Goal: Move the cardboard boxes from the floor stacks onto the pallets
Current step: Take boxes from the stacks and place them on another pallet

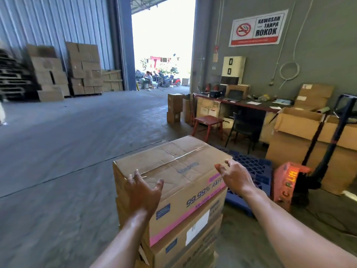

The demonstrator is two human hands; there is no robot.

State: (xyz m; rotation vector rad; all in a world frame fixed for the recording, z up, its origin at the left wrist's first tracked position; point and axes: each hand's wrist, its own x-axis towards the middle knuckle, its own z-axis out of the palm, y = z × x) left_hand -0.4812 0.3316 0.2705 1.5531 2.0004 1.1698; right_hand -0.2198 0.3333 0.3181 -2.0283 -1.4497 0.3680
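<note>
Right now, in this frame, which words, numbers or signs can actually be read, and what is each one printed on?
"KAWASAN TANPA ROKOK", with a no-smoking symbol: wall sign; its red bottom strip is too small to read.
"99.99%", then roughly "RATE": side of the top cardboard box; its top print and blue labels are blurred.
"Lift", plus loose letters "C", "A": orange pallet jack.
Small red wall notice: unreadable.

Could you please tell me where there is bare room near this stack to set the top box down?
The blue pallet, just right of the top box, shows an empty deck. The concrete floor to the left is wide open. It is crowded to the right: the pallet jack borders the pallet, with open cartons, a chair and a red stool behind.
</note>
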